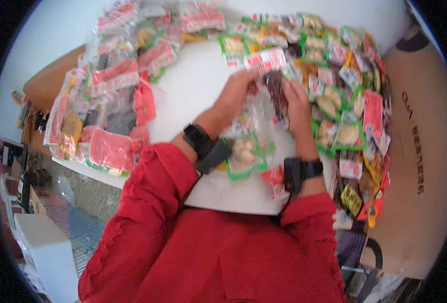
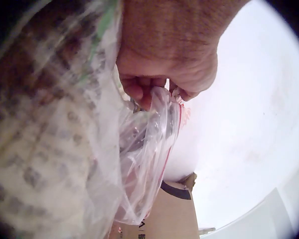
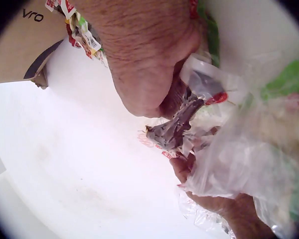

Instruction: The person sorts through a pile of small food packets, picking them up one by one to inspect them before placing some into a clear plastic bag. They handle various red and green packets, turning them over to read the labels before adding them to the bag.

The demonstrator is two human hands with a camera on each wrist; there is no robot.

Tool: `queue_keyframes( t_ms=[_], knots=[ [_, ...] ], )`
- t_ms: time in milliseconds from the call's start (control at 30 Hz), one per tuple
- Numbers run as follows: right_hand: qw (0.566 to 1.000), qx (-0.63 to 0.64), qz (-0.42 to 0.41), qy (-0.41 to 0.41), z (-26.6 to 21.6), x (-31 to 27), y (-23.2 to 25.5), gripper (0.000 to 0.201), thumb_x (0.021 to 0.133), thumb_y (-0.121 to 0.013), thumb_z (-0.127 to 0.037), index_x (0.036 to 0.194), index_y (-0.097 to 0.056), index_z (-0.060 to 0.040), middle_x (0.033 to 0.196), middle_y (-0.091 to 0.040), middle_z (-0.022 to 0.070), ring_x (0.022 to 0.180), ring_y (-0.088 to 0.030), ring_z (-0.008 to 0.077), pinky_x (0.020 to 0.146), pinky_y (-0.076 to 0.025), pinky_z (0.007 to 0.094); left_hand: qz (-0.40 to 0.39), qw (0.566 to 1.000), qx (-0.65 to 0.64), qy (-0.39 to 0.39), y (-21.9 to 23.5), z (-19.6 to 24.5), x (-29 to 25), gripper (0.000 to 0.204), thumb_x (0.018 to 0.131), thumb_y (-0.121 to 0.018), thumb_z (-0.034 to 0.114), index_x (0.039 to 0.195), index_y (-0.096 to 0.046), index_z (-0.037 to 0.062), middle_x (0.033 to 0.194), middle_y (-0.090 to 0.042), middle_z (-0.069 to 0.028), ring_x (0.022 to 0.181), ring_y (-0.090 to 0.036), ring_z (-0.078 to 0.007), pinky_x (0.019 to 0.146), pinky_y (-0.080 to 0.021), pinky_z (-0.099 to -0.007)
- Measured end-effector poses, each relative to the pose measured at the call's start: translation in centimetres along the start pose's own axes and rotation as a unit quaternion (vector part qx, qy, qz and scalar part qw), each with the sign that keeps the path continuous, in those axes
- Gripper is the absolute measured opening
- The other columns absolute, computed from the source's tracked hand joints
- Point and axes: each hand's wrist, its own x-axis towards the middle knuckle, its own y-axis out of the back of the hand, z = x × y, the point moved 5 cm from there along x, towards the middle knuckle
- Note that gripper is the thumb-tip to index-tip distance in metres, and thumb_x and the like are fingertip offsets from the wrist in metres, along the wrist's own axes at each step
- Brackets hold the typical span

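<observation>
Evidently the bagging step was in hand; the left hand [image 1: 233,96] pinched the clear bag [image 1: 256,118] open at table [image 1: 193,91] centre; the right hand [image 1: 296,103], at three o'clock, gripped a dark snack packet [image 1: 276,93]; next called for sliding it inside.

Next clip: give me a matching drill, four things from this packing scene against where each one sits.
Things:
1. clear plastic bag
2. cardboard box
3. green-edged snack packet
4. red-labelled packets

Places:
A. beside the table, on the person's right
B. piled at the table's left side
C. held between both hands
D. on the table between the wrists

Pairs: 1-C, 2-A, 3-D, 4-B
</observation>
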Motion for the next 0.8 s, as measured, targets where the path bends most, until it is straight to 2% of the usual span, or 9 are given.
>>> queue_keyframes(
  t_ms=[33, 167, 267, 333, 467, 533, 567, 767, 800],
  knots=[
    [0.999, 0.026, -0.011, 0.020, 0.4, 0.2, 0.0, 0.022, 0.086, -0.047, -0.020, 0.084, -0.054, 0.0008, 0.075, -0.051, 0.0002, 0.072, -0.045, 0.0090, 0.068, -0.038, 0.0243, 0.008, 1.000, -0.006, 0.003, -0.1, 0.3, 0.2, 0.023, 0.087, -0.045, 0.030, 0.080, -0.052, 0.0093, 0.071, -0.051, -0.0002, 0.066, -0.047, -0.0103, 0.065, -0.039, -0.0265],
    [0.991, 0.125, -0.049, -0.023, 2.1, 0.8, -0.5, 0.017, 0.087, -0.047, -0.017, 0.081, -0.053, -0.0025, 0.071, -0.048, -0.0039, 0.066, -0.041, 0.0041, 0.060, -0.036, 0.0197, -0.005, 0.999, -0.041, 0.027, -0.2, 0.3, 0.3, 0.024, 0.086, -0.045, 0.030, 0.082, -0.053, 0.0083, 0.074, -0.052, -0.0005, 0.066, -0.048, -0.0112, 0.065, -0.040, -0.0272],
    [0.993, 0.111, -0.042, -0.007, 1.3, 0.6, -0.6, 0.015, 0.087, -0.047, -0.017, 0.082, -0.053, -0.0037, 0.070, -0.047, -0.0051, 0.064, -0.040, 0.0029, 0.058, -0.035, 0.0182, 0.022, 0.997, -0.066, 0.026, -0.2, 0.5, 0.2, 0.025, 0.088, -0.042, 0.028, 0.079, -0.052, 0.0057, 0.067, -0.054, -0.0030, 0.061, -0.049, -0.0113, 0.058, -0.040, -0.0237],
    [0.994, 0.104, -0.040, 0.001, 0.8, 0.4, -0.6, 0.015, 0.087, -0.047, -0.017, 0.082, -0.053, -0.0036, 0.070, -0.047, -0.0050, 0.065, -0.041, 0.0032, 0.058, -0.035, 0.0184, -0.002, 0.998, -0.059, 0.025, -0.1, 0.3, 0.3, 0.024, 0.086, -0.045, 0.029, 0.085, -0.053, 0.0067, 0.075, -0.055, -0.0013, 0.068, -0.050, -0.0120, 0.064, -0.039, -0.0270],
    [0.994, 0.105, -0.032, -0.019, 0.8, 0.3, -0.6, 0.014, 0.086, -0.047, -0.016, 0.082, -0.054, -0.0035, 0.071, -0.048, -0.0049, 0.066, -0.042, 0.0033, 0.059, -0.036, 0.0188, 0.008, 0.999, -0.047, 0.008, 0.1, 0.3, 0.7, 0.025, 0.087, -0.043, 0.026, 0.078, -0.051, 0.0051, 0.067, -0.054, -0.0038, 0.061, -0.050, -0.0123, 0.059, -0.040, -0.0246],
    [0.996, 0.085, -0.031, -0.016, 0.9, 0.6, -0.5, 0.014, 0.086, -0.047, -0.015, 0.082, -0.054, -0.0034, 0.071, -0.048, -0.0048, 0.066, -0.042, 0.0033, 0.060, -0.036, 0.0189, -0.018, 0.996, -0.082, 0.039, 0.3, -0.2, 0.7, 0.022, 0.085, -0.045, 0.027, 0.084, -0.053, 0.0071, 0.074, -0.055, -0.0017, 0.067, -0.051, -0.0133, 0.064, -0.039, -0.0277],
    [0.995, 0.093, -0.030, -0.014, 1.1, 0.6, -0.5, 0.014, 0.086, -0.047, -0.016, 0.082, -0.053, -0.0034, 0.071, -0.048, -0.0046, 0.066, -0.042, 0.0034, 0.060, -0.036, 0.0190, -0.020, 0.996, -0.079, 0.031, 0.4, -0.2, 0.9, 0.022, 0.085, -0.045, 0.027, 0.084, -0.053, 0.0071, 0.074, -0.055, -0.0017, 0.067, -0.051, -0.0133, 0.064, -0.039, -0.0277],
    [0.994, 0.097, -0.049, -0.017, 1.1, 0.5, -0.4, 0.015, 0.086, -0.047, -0.017, 0.084, -0.054, -0.0029, 0.073, -0.049, -0.0039, 0.067, -0.043, 0.0046, 0.061, -0.037, 0.0194, 0.004, 0.997, -0.067, 0.044, 0.1, 0.1, 0.3, 0.020, 0.084, -0.043, 0.025, 0.086, -0.053, 0.0079, 0.077, -0.056, -0.0018, 0.069, -0.051, -0.0139, 0.066, -0.039, -0.0296],
    [0.995, 0.083, -0.043, -0.016, 0.8, 0.3, -0.4, 0.015, 0.086, -0.047, -0.016, 0.085, -0.054, -0.0028, 0.073, -0.049, -0.0038, 0.068, -0.043, 0.0047, 0.061, -0.037, 0.0195, -0.025, 0.996, -0.080, 0.039, 0.0, 0.3, 0.3, 0.021, 0.084, -0.042, 0.025, 0.086, -0.053, 0.0079, 0.078, -0.056, -0.0016, 0.069, -0.051, -0.0139, 0.066, -0.039, -0.0296]
  ],
)
